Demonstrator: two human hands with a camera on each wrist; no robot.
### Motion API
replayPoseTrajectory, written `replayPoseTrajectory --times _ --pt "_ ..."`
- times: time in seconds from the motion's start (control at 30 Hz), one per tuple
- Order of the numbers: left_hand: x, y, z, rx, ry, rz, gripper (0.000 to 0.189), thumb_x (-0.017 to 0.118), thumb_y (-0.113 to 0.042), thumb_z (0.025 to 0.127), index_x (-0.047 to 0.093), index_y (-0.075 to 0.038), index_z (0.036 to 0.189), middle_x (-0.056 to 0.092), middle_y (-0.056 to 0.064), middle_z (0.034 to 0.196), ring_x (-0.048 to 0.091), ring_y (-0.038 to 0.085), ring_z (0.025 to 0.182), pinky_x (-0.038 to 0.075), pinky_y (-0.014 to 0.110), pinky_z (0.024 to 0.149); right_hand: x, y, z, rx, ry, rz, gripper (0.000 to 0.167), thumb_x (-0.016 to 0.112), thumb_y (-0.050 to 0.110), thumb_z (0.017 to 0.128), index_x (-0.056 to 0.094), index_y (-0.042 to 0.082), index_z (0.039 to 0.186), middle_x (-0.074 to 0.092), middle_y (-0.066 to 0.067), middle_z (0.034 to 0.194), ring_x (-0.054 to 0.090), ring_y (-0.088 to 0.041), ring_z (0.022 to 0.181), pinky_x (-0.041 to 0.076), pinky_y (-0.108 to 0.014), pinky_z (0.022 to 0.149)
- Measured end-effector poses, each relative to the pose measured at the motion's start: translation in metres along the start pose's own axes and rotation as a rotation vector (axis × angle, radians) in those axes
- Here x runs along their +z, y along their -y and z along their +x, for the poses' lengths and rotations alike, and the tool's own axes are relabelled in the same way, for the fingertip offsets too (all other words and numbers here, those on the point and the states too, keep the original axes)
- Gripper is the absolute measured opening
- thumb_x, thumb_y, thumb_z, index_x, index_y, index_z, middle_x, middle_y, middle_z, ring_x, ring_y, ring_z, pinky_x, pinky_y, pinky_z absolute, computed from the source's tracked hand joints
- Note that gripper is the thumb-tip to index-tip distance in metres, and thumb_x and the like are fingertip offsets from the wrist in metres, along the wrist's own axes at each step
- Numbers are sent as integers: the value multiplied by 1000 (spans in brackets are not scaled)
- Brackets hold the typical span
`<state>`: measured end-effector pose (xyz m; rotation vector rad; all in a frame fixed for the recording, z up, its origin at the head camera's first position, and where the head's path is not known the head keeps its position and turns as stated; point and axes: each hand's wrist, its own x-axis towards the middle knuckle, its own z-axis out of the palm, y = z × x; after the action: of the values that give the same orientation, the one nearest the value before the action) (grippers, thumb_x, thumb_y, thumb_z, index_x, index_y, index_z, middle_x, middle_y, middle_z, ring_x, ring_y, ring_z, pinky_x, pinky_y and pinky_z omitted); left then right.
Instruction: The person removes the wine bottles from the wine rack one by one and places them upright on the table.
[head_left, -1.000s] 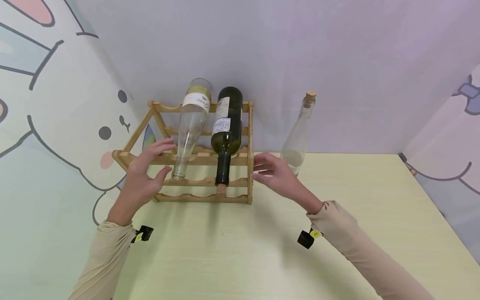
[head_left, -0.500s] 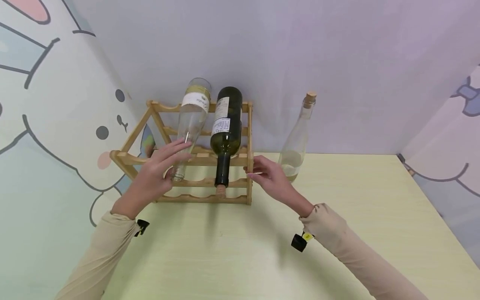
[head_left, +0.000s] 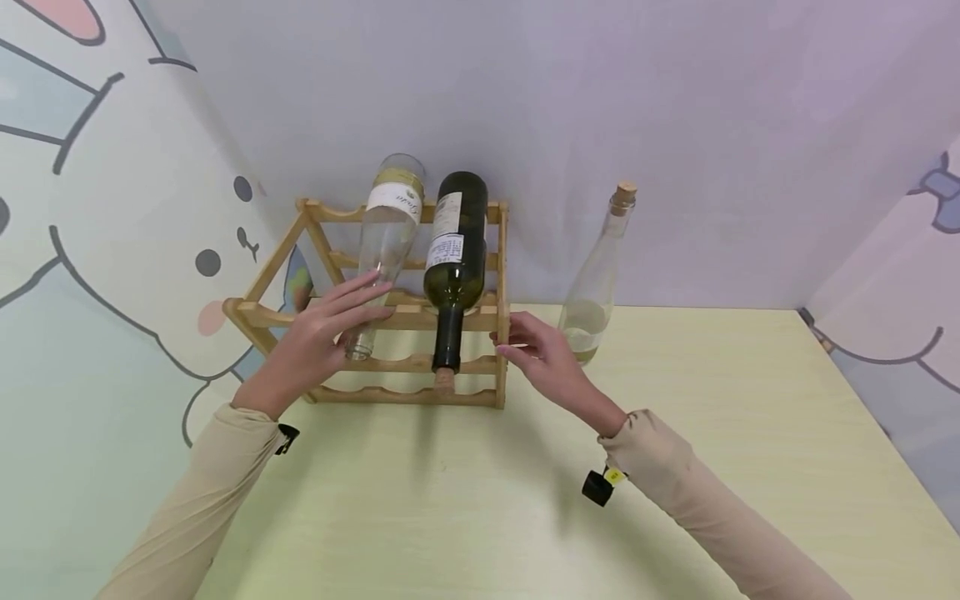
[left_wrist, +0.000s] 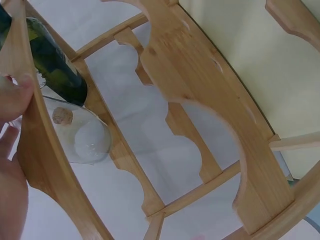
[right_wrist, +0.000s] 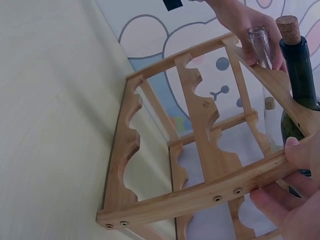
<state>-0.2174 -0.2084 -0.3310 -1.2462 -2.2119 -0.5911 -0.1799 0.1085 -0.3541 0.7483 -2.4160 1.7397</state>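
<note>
A wooden wine rack (head_left: 408, 317) stands against the back wall with two bottles lying across its top, necks toward me. My left hand (head_left: 315, 337) has its fingers over the neck of the clear glass bottle (head_left: 390, 237), thumb at the front beside the rack's top rail. In the right wrist view the fingers curl round that neck. A loose piece of cork (left_wrist: 62, 116) shows through the glass. To its right lies a dark green wine bottle (head_left: 459, 225), corked. With thumb in front and fingers behind, my right hand (head_left: 551, 362) grips the rack's right front post.
A clear corked bottle (head_left: 592, 292) stands upright on the table (head_left: 720, 400), just behind and right of my right hand. A wall with cartoon drawings (head_left: 135, 250) rises close on the rack's left. The rack's lower rails (right_wrist: 125, 145) have scalloped cut-outs.
My left hand has moved right and closed over the clear bottle's neck. My right hand has shifted slightly left onto the rack's post. The rack and bottles look unmoved.
</note>
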Motion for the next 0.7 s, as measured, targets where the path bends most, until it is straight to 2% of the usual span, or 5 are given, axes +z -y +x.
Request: replayPoseTrajectory --times 0.3,0.4,0.7 --pt "3 2 2 38 -30 -6 54 57 32 69 68 -1 109 60 12 126 43 31 129 34 20 104 1 -2 -1 -15 -8 -2 30 59 -3 90 56 -5 119 66 -19 106 63 -33 98 54 -36 81" --pt "5 1 3 53 -68 -9 55 55 33 67 69 -1 108 61 11 124 45 32 127 35 20 103 1 -3 -1 -14 -9 -1 30 59 -3 90 56 -4 120 66 -19 106 63 -33 99 54 -35 82" --pt "15 -4 8 107 -166 4 48 53 31 72 70 2 106 65 11 117 50 32 122 40 23 100 1 -5 -1 -29 -12 -21 30 60 -3 90 56 -4 120 66 -18 105 63 -31 99 55 -33 81"
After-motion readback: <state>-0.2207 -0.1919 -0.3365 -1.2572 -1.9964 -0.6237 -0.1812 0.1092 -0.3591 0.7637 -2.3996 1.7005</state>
